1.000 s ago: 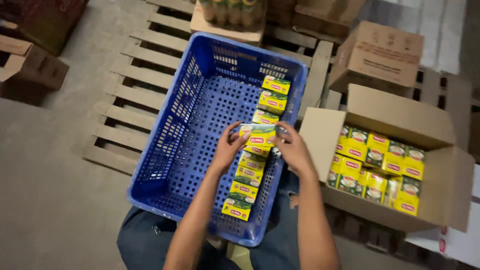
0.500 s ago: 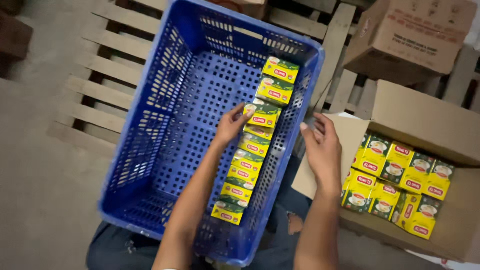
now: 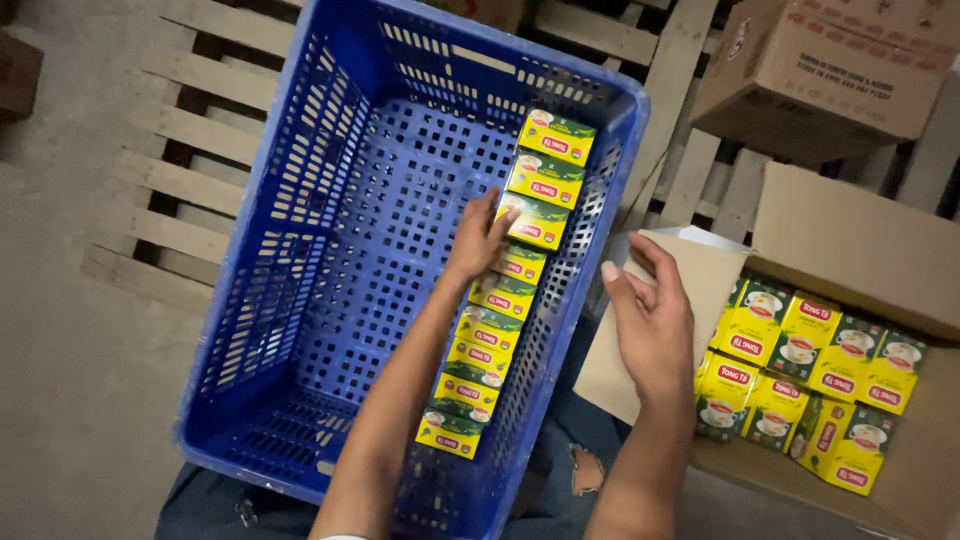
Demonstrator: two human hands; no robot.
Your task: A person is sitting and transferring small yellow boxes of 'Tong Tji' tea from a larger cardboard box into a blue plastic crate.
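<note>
**Blue crate, yellow boxes, two hands at work**

Blue perforated plastic forms the crate (image 3: 330,260), which sits on a pallet (image 3: 190,150) of pale wooden slats over a grey floor. Along the crate's right wall runs a single row of small yellow-and-green boxes (image 3: 490,340), each with a red label patch and a picture of a cup, laid end to end from the near corner up to the far wall.

Inside the crate, the left hand (image 3: 480,240) lies flat, fingers stretched and close together, its fingertips pressing on one box of the row (image 3: 535,222); it grips nothing. Outside the crate's right rim, the right hand (image 3: 650,320) hovers with fingers loosely spread and slightly curled, empty, touching nothing that can be seen.

Just right of that hand stands an open brown cardboard carton (image 3: 800,220), flaps folded out, with more of the same yellow-and-green boxes (image 3: 810,370) packed upright in tight rows inside. Behind it, on the pallet, rests a closed brown carton (image 3: 830,70) with dark print on its side
</note>
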